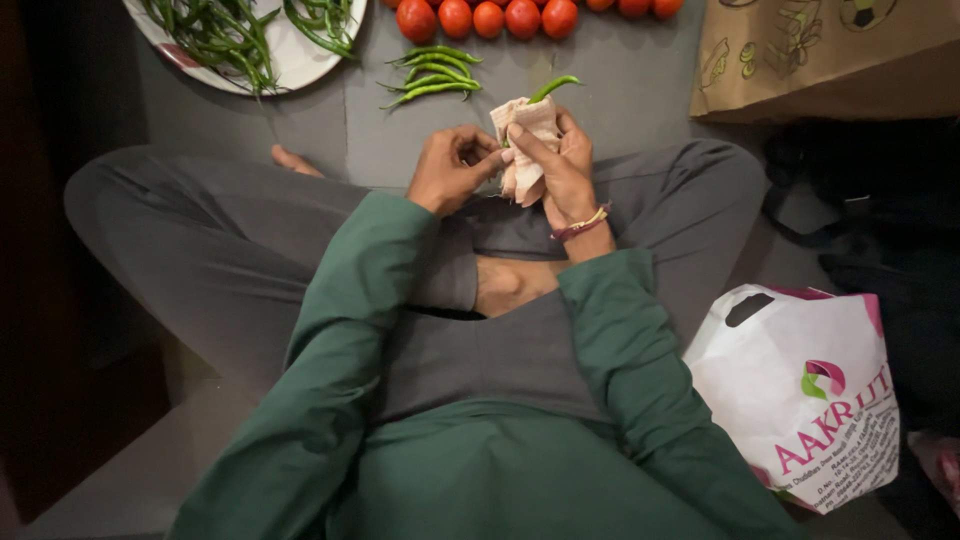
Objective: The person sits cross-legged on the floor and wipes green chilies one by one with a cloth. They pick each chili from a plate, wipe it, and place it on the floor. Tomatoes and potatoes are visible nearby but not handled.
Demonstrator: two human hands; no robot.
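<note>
wiping looks to be the step in hand: the right hand (562,172) is closed round a cloth (527,140) wrapping a chilli (553,87) over the lap, the left hand (452,168) pinching the cloth's edge, fingers curled.

The cloth (527,140) looks soft, matt and creased, the chilli (553,88) in it smooth and glossy. Tomatoes (488,17) shine; the plastic bag (800,395) is sleek, the paper bag (820,55) matt.
</note>
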